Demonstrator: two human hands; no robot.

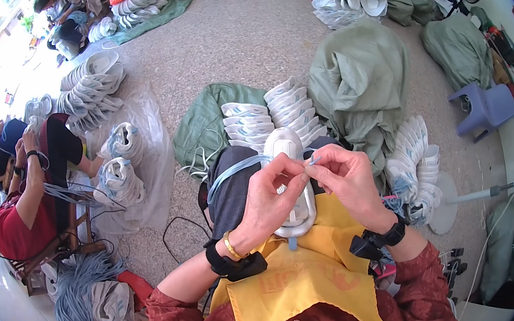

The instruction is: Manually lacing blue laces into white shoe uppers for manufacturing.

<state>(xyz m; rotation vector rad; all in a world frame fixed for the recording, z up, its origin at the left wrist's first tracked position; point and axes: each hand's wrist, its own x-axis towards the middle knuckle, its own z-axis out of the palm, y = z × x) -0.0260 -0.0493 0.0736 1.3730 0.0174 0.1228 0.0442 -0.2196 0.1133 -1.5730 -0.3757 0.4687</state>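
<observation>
A white shoe (304, 214) rests on my lap, its toe pointing away from me and its opening toward my yellow apron (299, 285). Above it my left hand (276, 190) and my right hand (344, 175) meet, thumbs and forefingers pinched together. Between the fingertips is a light blue shoelace (315, 160), its short end poking out by my right thumb. More of the blue lace (233, 173) loops over my left thigh. My fingers hide part of the shoe's upper and its eyelets.
Beyond my knees stand stacked white shoes (292, 107) between green sacks (358, 66). More shoes (414, 159) are stacked at right, near a purple stool (484, 110). Blue laces (86, 296) hang over shoes at lower left. Two people in red (30, 213) sit at left; a cable (178, 226) crosses the floor.
</observation>
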